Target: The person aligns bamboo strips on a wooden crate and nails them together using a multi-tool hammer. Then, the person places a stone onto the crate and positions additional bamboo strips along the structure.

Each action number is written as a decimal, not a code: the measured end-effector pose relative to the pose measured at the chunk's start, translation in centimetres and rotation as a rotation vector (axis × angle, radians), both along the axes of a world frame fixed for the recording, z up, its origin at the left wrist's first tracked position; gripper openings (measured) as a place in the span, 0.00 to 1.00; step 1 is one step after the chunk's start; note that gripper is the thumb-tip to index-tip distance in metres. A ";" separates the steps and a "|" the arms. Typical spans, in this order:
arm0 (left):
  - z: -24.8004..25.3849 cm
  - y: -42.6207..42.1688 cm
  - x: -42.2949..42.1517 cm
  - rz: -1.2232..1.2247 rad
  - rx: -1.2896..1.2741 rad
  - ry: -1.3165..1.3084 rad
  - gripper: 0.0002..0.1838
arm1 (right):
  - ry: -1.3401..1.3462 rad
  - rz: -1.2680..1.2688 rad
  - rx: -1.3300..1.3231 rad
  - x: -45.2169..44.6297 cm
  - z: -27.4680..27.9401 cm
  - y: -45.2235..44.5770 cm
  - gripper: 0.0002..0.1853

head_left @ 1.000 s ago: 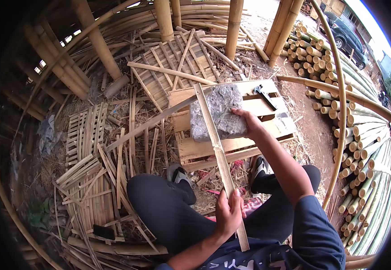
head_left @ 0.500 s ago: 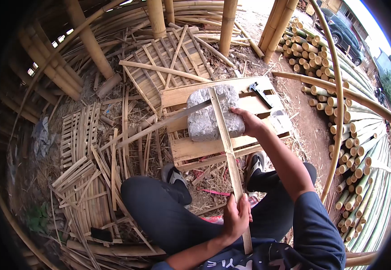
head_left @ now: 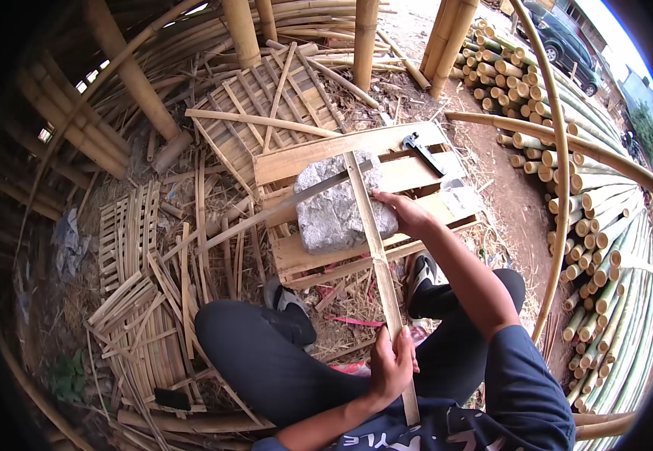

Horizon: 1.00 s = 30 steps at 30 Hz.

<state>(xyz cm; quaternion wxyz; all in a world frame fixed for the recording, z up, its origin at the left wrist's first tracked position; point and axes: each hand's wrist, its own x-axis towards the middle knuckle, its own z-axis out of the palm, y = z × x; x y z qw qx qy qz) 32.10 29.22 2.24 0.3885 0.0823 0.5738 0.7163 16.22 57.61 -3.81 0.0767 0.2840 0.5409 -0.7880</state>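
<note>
pale straw-coloured bamboo strip (head_left: 378,263), mottled light-grey stone block (head_left: 332,214), yellowish-tan tabletop (head_left: 405,177), black tool (head_left: 428,160), navy shirt (head_left: 526,373) with white lettering, black trousers (head_left: 263,349), green-and-tan bamboo poles (head_left: 618,319)

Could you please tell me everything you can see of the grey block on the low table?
The grey block looks like rough stone or concrete: pale, pitted and chunky, roughly square with rounded corners. It appears to be in one piece, with a broad face up, on the slatted low table. A pale strip and a darker diagonal strip cross over it, hiding parts of its face. The right hand is at its right edge, thumb against it. Its underside is hidden.
</note>
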 end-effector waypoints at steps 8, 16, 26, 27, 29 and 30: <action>-0.3 0.2 0.6 0.061 0.014 -0.030 0.13 | 0.323 -0.237 0.598 8.7 11.5 -4.9 0.38; -1.2 1.3 1.5 0.009 -0.008 0.004 0.09 | 0.126 0.218 0.462 18.8 10.8 -13.2 0.30; -2.7 3.0 1.6 -0.248 0.086 0.407 0.17 | 0.040 -0.125 0.257 20.3 9.3 -11.1 0.16; -2.6 2.0 0.9 -0.367 0.036 0.357 0.19 | 0.029 -0.138 0.257 20.8 9.2 -11.1 0.16; -0.4 -0.6 -1.1 -0.500 -0.014 0.457 0.20 | 0.011 -0.169 0.256 21.9 8.7 -11.7 0.16; 0.3 -1.7 -2.5 -0.564 -0.040 0.508 0.21 | -0.003 -0.153 0.275 22.4 8.8 -12.0 0.16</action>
